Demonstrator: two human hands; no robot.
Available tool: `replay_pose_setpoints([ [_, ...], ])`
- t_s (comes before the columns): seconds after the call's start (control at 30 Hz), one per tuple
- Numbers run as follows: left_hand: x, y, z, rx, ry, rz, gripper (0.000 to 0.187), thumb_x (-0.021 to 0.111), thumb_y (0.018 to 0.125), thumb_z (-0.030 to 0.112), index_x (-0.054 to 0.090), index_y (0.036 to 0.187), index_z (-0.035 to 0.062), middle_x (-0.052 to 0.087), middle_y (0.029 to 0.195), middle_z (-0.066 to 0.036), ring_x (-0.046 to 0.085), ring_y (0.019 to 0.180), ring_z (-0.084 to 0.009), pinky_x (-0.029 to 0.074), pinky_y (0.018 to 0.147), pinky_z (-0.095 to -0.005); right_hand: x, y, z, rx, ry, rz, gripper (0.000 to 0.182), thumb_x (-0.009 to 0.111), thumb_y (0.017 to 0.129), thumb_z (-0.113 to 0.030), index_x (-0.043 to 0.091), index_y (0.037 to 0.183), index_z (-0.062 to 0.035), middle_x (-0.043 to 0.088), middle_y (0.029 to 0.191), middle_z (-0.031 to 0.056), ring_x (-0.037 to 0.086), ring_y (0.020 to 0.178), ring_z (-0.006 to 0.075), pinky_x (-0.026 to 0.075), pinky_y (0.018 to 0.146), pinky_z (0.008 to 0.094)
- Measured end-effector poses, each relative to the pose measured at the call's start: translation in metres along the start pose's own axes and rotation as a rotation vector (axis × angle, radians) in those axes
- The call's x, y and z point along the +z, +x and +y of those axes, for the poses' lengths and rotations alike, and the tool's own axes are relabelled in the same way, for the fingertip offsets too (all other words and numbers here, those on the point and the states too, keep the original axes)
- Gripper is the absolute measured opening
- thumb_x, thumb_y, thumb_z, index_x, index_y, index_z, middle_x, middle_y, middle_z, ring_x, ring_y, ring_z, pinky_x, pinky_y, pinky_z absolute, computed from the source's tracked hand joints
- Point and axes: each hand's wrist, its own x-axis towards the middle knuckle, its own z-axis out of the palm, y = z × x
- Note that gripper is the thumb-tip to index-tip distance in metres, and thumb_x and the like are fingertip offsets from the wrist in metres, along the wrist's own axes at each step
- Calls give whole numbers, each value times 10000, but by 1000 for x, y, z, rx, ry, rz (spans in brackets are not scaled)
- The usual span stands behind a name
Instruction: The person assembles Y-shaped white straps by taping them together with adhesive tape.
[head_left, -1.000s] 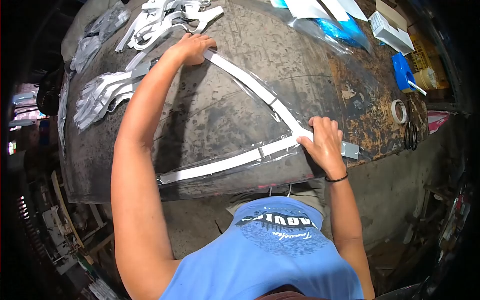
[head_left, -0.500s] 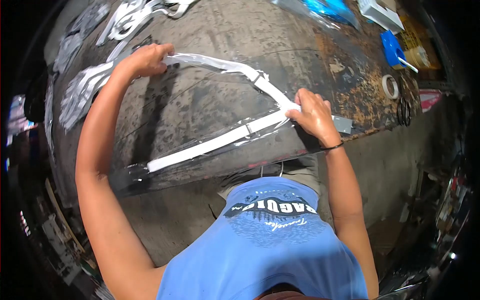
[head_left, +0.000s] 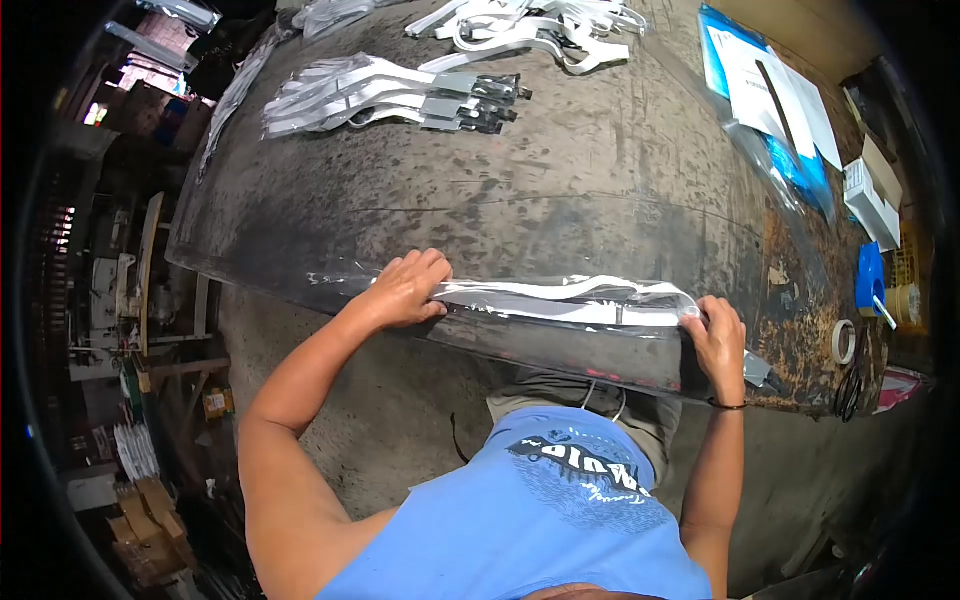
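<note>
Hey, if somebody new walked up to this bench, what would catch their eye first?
Probably the long white strap in clear plastic, stretched between the left hand and right hand along the near edge. Next, the bright blue shirt below it, then the wrapped bundle of straps at the upper left.

On the blue shirt, large white capitals on a dark band seem to spell BAGUIO, though creases and blur leave some of the letters unsure, and the white script beside them looks like Traveler. The white papers and the small white box carry faint print too small to read
</note>
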Motion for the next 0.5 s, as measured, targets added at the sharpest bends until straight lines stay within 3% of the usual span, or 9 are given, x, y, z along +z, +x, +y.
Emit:
replay_pose_setpoints([
  [0.17,4,-1,-14,0,-18,58,376,752,756,180,553,1060,83,547,1054,-96,510,1058,-309,402,872,-422,1,-3,0,-42,6,48,195,667,811,-225,614,919,-70,582,861,103,564,878,316,398,752,427],
  [0.23,-5,6,-10,-32,162,-93,328,744,755,204,561,998,83,561,1003,-92,507,1067,-292,392,852,-434,4,-4,4,-75,-1,95,192,684,807,-216,622,925,-78,584,872,101,562,875,317,401,747,430],
  [0.37,-10,20,-17,54,128,-107,292,720,740,161,552,956,60,609,1001,-134,558,981,-342,403,797,-441,5,-3,6,-90,-10,156,190,690,807,-216,629,936,-91,578,870,88,555,867,307,394,753,419],
  [0.5,-13,28,-15,50,75,-50,252,675,721,93,557,944,79,626,891,-162,596,896,-384,447,771,-496,4,0,8,-90,-2,196,181,694,805,-208,637,944,-107,573,860,75,552,864,294,386,764,410],
])
